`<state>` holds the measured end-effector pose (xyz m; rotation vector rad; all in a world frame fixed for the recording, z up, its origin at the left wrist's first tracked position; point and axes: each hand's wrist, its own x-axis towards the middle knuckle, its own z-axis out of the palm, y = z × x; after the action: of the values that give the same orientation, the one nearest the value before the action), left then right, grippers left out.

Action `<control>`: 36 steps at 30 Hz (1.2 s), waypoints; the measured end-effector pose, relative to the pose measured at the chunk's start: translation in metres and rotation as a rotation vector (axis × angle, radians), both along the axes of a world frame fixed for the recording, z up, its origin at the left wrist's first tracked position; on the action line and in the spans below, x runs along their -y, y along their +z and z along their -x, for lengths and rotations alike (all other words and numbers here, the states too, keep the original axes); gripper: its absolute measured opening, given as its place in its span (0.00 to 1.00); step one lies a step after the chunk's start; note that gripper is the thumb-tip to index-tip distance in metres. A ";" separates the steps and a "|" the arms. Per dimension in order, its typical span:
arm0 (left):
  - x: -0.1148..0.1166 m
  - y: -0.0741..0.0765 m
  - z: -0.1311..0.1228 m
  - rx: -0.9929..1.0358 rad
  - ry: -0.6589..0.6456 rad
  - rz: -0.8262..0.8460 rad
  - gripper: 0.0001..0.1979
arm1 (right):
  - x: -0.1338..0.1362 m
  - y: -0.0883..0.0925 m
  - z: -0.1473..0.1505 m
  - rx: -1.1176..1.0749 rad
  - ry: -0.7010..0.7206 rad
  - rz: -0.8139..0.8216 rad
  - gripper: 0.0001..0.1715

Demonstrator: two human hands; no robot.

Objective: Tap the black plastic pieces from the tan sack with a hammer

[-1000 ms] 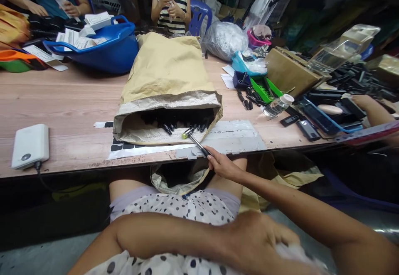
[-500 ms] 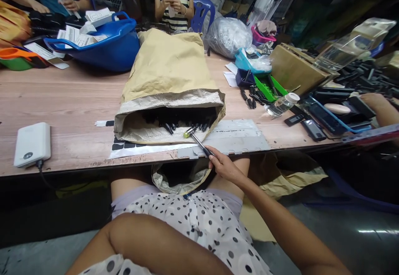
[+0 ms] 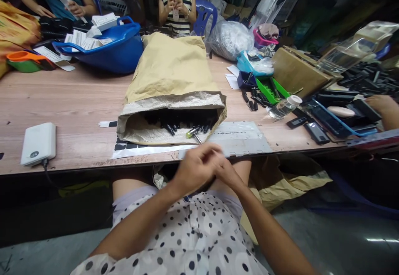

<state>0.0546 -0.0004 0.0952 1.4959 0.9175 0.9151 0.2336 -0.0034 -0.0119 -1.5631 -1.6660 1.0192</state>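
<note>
My right hand (image 3: 229, 171) grips the dark handle of a small hammer (image 3: 193, 133) whose yellow-tipped head rests on the table edge. My left hand (image 3: 195, 168) lies curled against the right hand at the table's front edge; whether it holds anything is hidden. Just beyond them a brown paper sack (image 3: 170, 84) lies on its side with its mouth open toward me, and several black parts (image 3: 174, 124) spill from it. A grey metal plate (image 3: 240, 138) lies flat to the right of the sack's mouth.
A white power bank (image 3: 38, 143) with a cable sits at the left front. A blue basin (image 3: 109, 46) of papers stands at the back left. Trays, a clear bottle (image 3: 283, 106) and black parts crowd the right. Two people stand across the table; another person's hand (image 3: 385, 109) rests at right.
My left hand has come up from my lap and joined my right hand at the table edge. The right hand still holds the hammer in the same place.
</note>
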 end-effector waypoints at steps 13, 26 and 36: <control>-0.102 -0.073 0.060 -0.884 0.698 0.100 0.14 | 0.007 -0.006 0.013 -0.069 -0.150 0.031 0.29; -0.079 -0.070 0.069 -0.742 0.431 -0.059 0.06 | 0.009 -0.005 0.015 -0.130 -0.182 0.063 0.31; -0.087 -0.071 0.070 -0.789 0.263 -0.047 0.08 | 0.016 0.015 0.025 -0.046 -0.206 0.175 0.19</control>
<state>-0.0153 0.0869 0.0241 1.8377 1.6978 0.5077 0.2091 -0.0191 0.0031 -1.7688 -1.3820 1.1054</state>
